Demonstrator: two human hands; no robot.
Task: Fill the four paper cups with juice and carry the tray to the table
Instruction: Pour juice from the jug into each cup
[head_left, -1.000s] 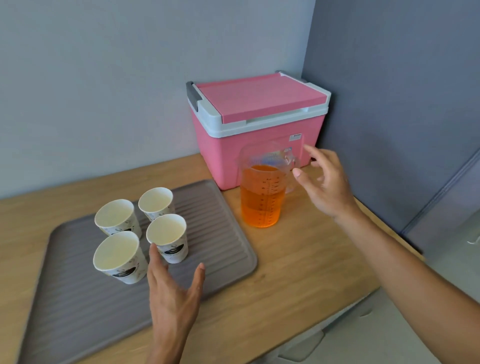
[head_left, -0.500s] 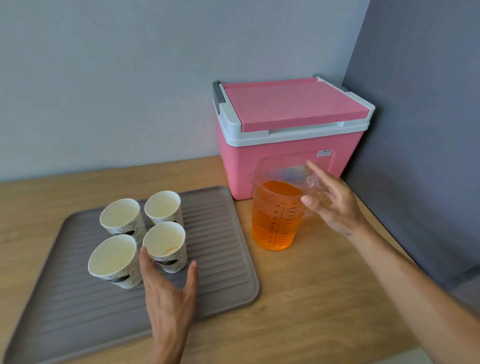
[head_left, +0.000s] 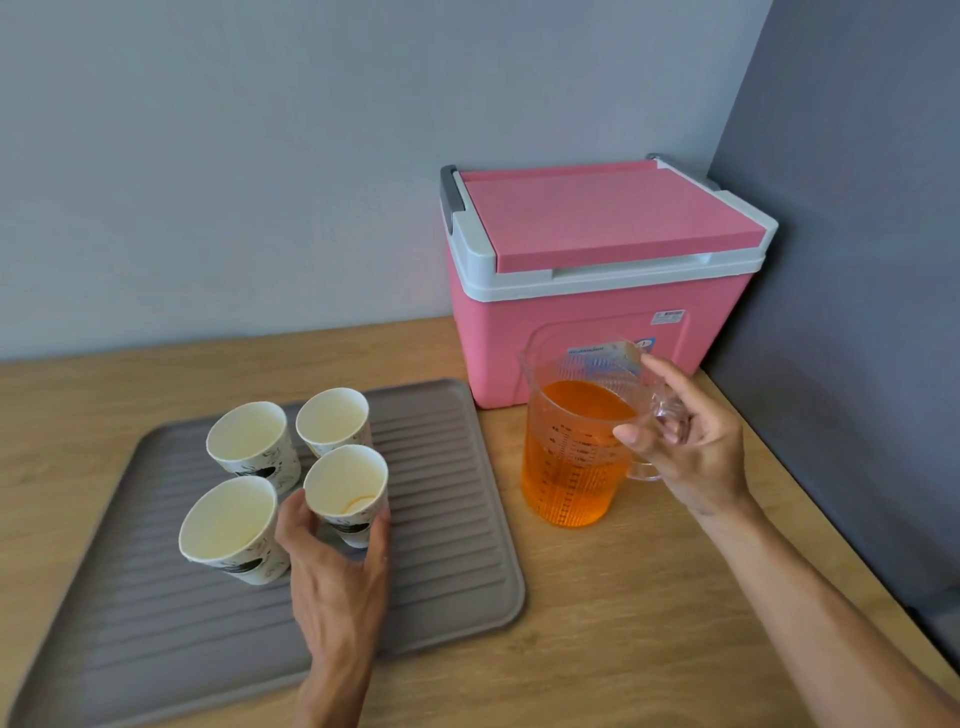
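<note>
Starting with the light paper cups on the grey tray (head_left: 441, 597): the near-left cup (head_left: 228, 525) stands just beside the thumb of the left hand (head_left: 332, 577). The far-left cup (head_left: 253, 439) and far-right cup (head_left: 333, 421) stand just beyond its fingers (head_left: 383, 530), so a careless twist of that hand could, I judge, knock one over. Those fingers and thumb curl round the lower wall of the near-right cup (head_left: 347, 486), which shows only a faint orange ring inside; squeezing hard could buckle it as juice comes in. Further right, on the tabletop (head_left: 649, 623), the clear jug (head_left: 571, 452) is well over half full. The right hand (head_left: 696, 457) has its fingers curled round the handle, forefinger up by the rim. A quick tip from so wide a mouth could overshoot the small cup or flood the tray. How firmly the handle is held is hard to make out through the clear plastic. The gripped cup's base is hidden behind the left hand, and the tray's near-left corner is cut off.
</note>
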